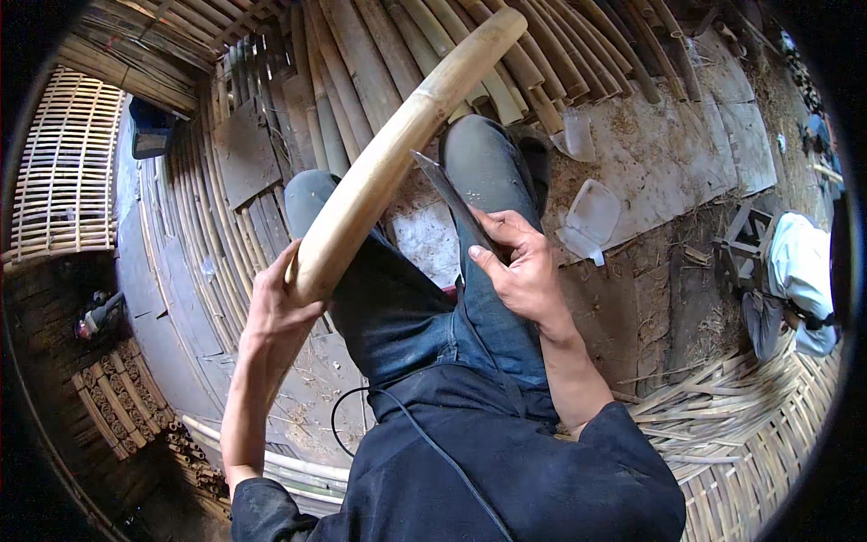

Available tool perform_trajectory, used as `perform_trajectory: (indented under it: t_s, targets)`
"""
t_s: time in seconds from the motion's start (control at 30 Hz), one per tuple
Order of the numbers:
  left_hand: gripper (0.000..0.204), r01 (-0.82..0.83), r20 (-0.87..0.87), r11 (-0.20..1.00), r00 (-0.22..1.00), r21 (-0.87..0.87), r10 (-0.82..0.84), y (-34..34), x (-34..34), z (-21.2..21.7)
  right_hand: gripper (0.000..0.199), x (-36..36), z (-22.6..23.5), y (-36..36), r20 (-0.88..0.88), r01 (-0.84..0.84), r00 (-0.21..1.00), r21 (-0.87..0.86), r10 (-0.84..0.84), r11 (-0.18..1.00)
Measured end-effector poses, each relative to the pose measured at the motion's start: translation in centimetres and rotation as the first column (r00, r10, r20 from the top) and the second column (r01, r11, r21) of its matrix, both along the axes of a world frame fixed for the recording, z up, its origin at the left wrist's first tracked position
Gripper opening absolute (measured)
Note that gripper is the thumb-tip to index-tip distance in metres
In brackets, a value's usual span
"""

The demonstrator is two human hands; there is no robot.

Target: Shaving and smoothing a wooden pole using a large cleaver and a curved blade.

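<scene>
A thick, pale bamboo pole (390,161) slants up and away to the right across my knees. My left hand (274,296) wraps round its near end, with the fingers partly hidden behind it. In my right hand (521,266) is a knife (449,194) with a long dark blade, gripped near its lower part. The blade tip points up and left, close to the pole's right side; whether it touches, I cannot tell. The knife's handle is mostly hidden by my fingers, and a dark strip hangs below the hand.
Bamboo poles (361,63) lie side by side beyond my knees. A clear plastic container (591,212) lies on the right floor. Split bamboo strips (722,406) and woven bamboo are at lower right, where another person (799,271) sits. Bundled short bamboo pieces (122,397) lie at left.
</scene>
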State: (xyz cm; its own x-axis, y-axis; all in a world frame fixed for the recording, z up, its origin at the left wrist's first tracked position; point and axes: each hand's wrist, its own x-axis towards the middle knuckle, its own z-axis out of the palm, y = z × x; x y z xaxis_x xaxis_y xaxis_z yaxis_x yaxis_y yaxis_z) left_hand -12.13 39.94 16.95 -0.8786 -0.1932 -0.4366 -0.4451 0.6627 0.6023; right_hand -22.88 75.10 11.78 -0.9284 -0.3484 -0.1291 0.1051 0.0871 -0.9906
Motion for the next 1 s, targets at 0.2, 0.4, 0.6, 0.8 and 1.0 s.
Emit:
perform_trajectory:
  t_s: [0.2, 0.4, 0.6, 0.8, 1.0]
  targets:
    - [0.116, 0.002, 0.054, 0.853, 0.998, 0.522, -0.036, -5.5, 2.6, -1.7, 0.048, 0.0, 2.1, 1.3, 0.083, 0.027, 0.996, -0.065, -0.021, 0.998]
    - [0.109, 0.266, 0.032, 0.96, 0.962, 0.083, -0.27, -2.6, 2.5, -0.9, 0.049, 0.3, 3.5, 1.7, 0.079, 0.079, 0.994, 0.02, -0.08, 0.997]
    - [0.104, 0.278, -0.046, 0.907, 0.951, -0.317, -0.307, 1.2, 4.4, -1.2, 0.05, 0.0, 0.9, 0.6, -0.069, 0.069, 0.996, 0.119, -0.061, 0.991]
    - [0.08, 0.131, -0.069, 0.975, 0.987, -0.179, -0.146, 0.0, 2.6, -0.1, 0.048, 0.5, 0.7, 0.2, -0.215, 0.098, 0.976, 0.266, -0.04, 0.959]
    - [0.076, 0.007, -0.049, 0.945, 0.999, -0.327, -0.024, -6.4, 3.9, -1.7, 0.049, 0.9, -0.2, -0.8, -0.355, 0.121, 0.934, 0.402, 0.032, 0.908]
